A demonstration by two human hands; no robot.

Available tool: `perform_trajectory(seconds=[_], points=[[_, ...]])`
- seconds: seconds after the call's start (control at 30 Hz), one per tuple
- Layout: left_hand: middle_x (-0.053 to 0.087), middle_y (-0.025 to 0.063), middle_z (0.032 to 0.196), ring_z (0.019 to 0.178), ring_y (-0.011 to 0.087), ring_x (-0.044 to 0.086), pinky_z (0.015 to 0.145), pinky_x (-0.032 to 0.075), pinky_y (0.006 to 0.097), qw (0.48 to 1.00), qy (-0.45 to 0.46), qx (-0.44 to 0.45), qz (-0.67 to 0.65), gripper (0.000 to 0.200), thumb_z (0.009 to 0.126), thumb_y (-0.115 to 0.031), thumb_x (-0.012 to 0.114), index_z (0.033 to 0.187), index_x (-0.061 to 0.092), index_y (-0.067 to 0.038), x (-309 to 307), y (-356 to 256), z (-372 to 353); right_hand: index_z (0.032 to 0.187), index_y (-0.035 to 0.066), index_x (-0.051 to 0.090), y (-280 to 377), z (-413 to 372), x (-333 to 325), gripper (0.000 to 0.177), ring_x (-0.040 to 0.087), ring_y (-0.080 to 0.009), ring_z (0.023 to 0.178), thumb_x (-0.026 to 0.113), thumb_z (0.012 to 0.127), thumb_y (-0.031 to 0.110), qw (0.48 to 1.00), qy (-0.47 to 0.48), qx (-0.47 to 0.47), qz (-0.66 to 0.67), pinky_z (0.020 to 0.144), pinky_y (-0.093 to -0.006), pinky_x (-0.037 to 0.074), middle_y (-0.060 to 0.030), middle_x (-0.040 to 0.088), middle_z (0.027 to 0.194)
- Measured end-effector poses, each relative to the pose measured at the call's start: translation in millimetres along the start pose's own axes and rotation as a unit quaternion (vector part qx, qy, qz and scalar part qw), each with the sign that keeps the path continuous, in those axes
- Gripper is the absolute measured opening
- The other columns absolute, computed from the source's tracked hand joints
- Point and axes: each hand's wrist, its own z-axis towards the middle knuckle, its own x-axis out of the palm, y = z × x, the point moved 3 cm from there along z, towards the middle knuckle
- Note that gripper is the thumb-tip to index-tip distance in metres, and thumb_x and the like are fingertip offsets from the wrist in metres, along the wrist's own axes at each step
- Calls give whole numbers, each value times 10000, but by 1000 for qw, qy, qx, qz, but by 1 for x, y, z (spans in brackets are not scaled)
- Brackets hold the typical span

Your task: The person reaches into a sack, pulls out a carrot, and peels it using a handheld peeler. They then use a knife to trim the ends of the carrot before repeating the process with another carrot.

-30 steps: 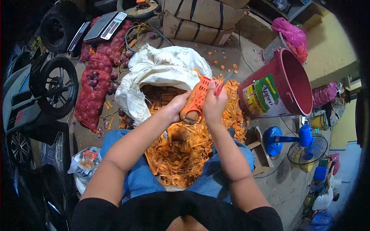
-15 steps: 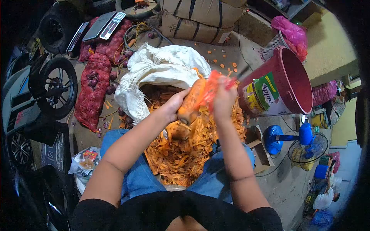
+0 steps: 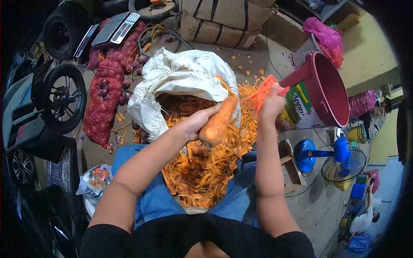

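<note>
With peelings (image 3: 202, 172) heaped below, the left hand (image 3: 195, 124) clamped a seemingly bare carrot (image 3: 219, 122), the right hand (image 3: 271, 106) gripped the peeler (image 3: 263, 91) (lifted clear).

Even overhead light, fisheye distortion, dark vignetted corners, slight blur

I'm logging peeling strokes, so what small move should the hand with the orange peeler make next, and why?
Probably bring the orange plastic peeler in the right hand down onto the long orange carrot: the left hand holds it out, and the peeler is raised clear of it.
</note>
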Motion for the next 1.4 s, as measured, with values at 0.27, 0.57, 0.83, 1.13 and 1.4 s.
perform_trajectory(seconds=[0.27,0.57,0.83,1.13,1.4], points=[[551,92,876,719,157,552,622,460,277,992,-55,81,-79,362,853,-314,296,1000,467,-31,-18,4,22,709,-1,476,52,-88,24,225,474,-192,564,451,799,204,974,179,-132,-35,524,-299,371,-96,516,630],[542,72,918,787,143,538,689,446,279,998,-3,-4,58,373,834,-344,345,1028,463,-47,6,11,2,727,9,489,6,7,-7,195,388,-84,529,447,804,183,998,-34,-55,-20,502,-246,342,0,448,592],[536,76,942,775,155,551,700,454,282,992,-5,75,-103,350,855,-298,290,1054,432,-49,-13,0,22,760,0,479,60,-94,24,194,412,-98,538,442,810,184,977,187,-89,59,498,-259,347,-32,472,603],[550,83,884,726,141,553,668,457,259,995,-28,100,3,352,857,-292,282,997,463,-25,-7,-7,29,675,-15,454,48,-78,27,206,437,-250,494,440,796,151,980,154,-121,-36,496,-328,357,-139,456,546],[535,83,936,811,133,537,687,451,262,995,48,-43,81,399,834,-332,356,1078,418,-24,16,28,3,715,-33,492,-19,16,-9,246,492,-231,567,441,794,195,992,-80,70,-60,548,-349,364,-122,524,613]])
